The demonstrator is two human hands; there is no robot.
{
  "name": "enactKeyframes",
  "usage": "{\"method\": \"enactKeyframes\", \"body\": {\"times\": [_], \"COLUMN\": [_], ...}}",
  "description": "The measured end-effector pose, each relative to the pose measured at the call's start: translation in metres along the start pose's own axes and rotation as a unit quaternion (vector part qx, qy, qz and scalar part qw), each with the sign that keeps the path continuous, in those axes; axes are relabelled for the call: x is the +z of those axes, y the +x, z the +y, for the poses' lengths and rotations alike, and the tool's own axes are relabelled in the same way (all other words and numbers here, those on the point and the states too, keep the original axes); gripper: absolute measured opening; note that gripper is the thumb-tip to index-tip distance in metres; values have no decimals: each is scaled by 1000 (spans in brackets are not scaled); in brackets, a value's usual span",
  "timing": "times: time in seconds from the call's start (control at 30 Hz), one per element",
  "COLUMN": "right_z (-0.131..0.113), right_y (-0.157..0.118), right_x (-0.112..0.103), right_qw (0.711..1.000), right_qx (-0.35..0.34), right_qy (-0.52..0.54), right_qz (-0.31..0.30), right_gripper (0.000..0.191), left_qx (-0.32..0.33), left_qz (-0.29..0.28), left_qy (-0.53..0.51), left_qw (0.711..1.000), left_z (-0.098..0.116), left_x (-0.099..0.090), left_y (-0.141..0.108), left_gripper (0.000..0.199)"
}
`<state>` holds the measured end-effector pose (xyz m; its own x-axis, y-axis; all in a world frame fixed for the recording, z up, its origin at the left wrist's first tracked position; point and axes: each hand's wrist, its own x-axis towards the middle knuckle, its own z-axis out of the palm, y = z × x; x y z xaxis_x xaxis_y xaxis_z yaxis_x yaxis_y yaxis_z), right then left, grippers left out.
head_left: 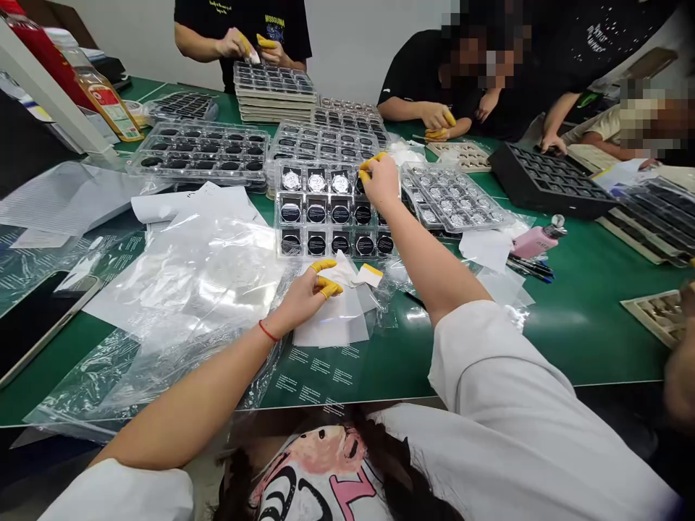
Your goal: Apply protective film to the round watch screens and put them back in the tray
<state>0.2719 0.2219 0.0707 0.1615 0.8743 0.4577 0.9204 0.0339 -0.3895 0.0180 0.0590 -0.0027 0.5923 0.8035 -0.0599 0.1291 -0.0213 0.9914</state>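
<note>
My right hand [380, 179], with yellow finger covers, reaches over the top row of a clear compartment tray [329, 255]. Its fingertips are pressed down at a compartment in that row, and what they hold, if anything, is hidden. The tray carries silvery round pieces [316, 181] at its upper left and dark round pieces [341, 213] below. Nearer to me, my left hand [313, 291] is above white paper sheets [331, 325], thumb and fingers apart, holding nothing. A crumpled white cloth [341, 269] and a small white and yellow pad [370, 274] are beside its fingertips.
Clear plastic sheets [217, 268] cover the left side, near a phone [43, 318]. More trays [200, 152] stand behind; at right are another tray [456, 195], a pink bottle [535, 240], pens [529, 268] and a black tray [554, 181]. Other people work across the green table [586, 311].
</note>
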Motion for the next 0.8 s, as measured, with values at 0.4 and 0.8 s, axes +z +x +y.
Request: {"method": "enactKeyframes", "body": {"times": [0.4, 0.8], "right_z": [-58, -70], "right_y": [-23, -202], "right_x": [1, -54], "right_qw": [996, 942], "right_qx": [19, -76], "right_qy": [1, 247], "right_qz": [-86, -216], "right_gripper": [24, 21], "left_qx": [-4, 31], "left_qz": [41, -18], "left_qy": [-114, -105], "left_qw": [993, 994], "left_z": [2, 9], "left_x": [-3, 3], "left_y": [4, 1], "left_gripper": [58, 70]}}
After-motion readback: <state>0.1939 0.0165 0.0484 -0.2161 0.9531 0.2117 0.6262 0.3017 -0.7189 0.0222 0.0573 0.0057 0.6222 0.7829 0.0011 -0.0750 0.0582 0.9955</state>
